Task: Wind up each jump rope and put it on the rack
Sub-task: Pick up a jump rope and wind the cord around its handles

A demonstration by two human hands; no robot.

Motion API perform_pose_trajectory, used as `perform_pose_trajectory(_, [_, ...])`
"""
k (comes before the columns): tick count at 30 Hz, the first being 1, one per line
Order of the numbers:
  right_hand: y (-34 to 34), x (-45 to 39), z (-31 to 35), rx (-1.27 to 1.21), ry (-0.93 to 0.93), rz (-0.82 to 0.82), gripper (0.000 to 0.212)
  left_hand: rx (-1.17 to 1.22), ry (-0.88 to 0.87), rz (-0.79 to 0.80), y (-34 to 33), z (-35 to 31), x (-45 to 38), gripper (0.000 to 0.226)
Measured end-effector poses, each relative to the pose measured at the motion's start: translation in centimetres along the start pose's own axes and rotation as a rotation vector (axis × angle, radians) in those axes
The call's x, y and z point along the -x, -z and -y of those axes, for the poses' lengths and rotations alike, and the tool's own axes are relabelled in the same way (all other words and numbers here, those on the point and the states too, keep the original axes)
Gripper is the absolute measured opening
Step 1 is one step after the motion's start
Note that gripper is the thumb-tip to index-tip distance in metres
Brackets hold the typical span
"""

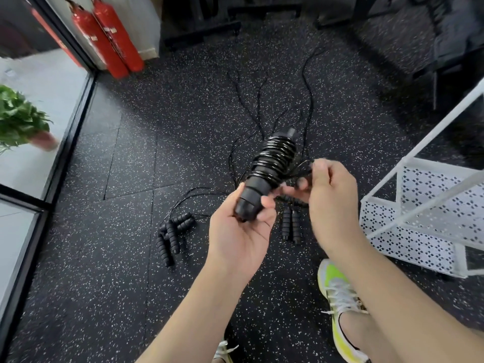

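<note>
Shoe [337, 292] at bottom right, on the rubber floor [110, 258].

Left hand [239, 237], palm up, fingers and thumb curled round the butt end of the handles [259, 189]. Long axis of the bundle runs from the left palm up and to the right, away from the body, tip pointing at the far floor. Cord [277, 155] sits in tight coils round the upper half of the handles.

Right hand [330, 195] just right of the bundle, level with the lower coils. It pinches the free cord where it leaves the coils; fingertips blurred, so the exact grip is unclear. How much cord remains loose: cannot tell.

Judgement: winding step, well along on this rope. Next turn must go round the bundle's axis, so the right hand circles while the left holds steady. The right hand is also the one nearer the rack [419, 205], which stands close on the right, white, perforated trays. Nothing visibly on it from this view.

Floor beyond the hands: a pair of handles [291, 224] directly below the bundle, more handles [172, 231] heaped to the left, their cords [258, 100] trailing away unwound. Several ropes not yet done.

Far: two extinguishers [107, 35] at upper left, plant [18, 116] at left edge.
</note>
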State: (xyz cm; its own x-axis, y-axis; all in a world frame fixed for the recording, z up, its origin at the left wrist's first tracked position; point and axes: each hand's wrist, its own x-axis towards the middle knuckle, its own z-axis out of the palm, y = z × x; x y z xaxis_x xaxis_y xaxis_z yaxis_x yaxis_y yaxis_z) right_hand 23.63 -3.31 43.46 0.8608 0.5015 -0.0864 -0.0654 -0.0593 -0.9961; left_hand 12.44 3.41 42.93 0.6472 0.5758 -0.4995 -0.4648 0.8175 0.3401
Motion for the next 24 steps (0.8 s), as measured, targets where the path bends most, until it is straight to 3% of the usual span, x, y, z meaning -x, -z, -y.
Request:
perform_pose_trajectory(3, [0.5,-0.3,-0.2,0.096,0.087,0.067,0.021,-0.045,-0.040,-0.027,0.1,0.1,-0.5,0.036])
perform_pose_trajectory(5, [0.5,-0.1,-0.5,0.109,0.091,0.111,0.018,-0.057,-0.054,-0.046,0.2,-0.2,-0.9,0.044])
perform_pose_trajectory(10, [1.2,0.3,0.1,-0.024,0.103,0.180,0.010,-0.206,-0.079,0.016,0.2,0.0,-0.7,0.051])
perform_pose_trajectory(14, [1.9,0.8,0.6,-0.088,0.092,0.104,0.008,-0.430,-0.095,0.095,-0.4,1.0,0.2,0.041])
perform_pose_trajectory(18, [3.4,1.2,1.3,-0.064,0.085,0.054,0.006,-0.644,-0.167,0.042,-1.2,2.2,1.1,0.050])
perform_pose_trajectory(21, [4.8,1.8,1.7,-0.042,0.078,0.007,0.016,-0.790,-0.217,0.056,-1.5,3.2,1.6,0.051])
perform_pose_trajectory(24, [6.1,2.3,2.1,-0.068,-0.018,-0.031,0.043,-0.859,-0.221,0.094,-2.5,4.2,2.9,0.053])
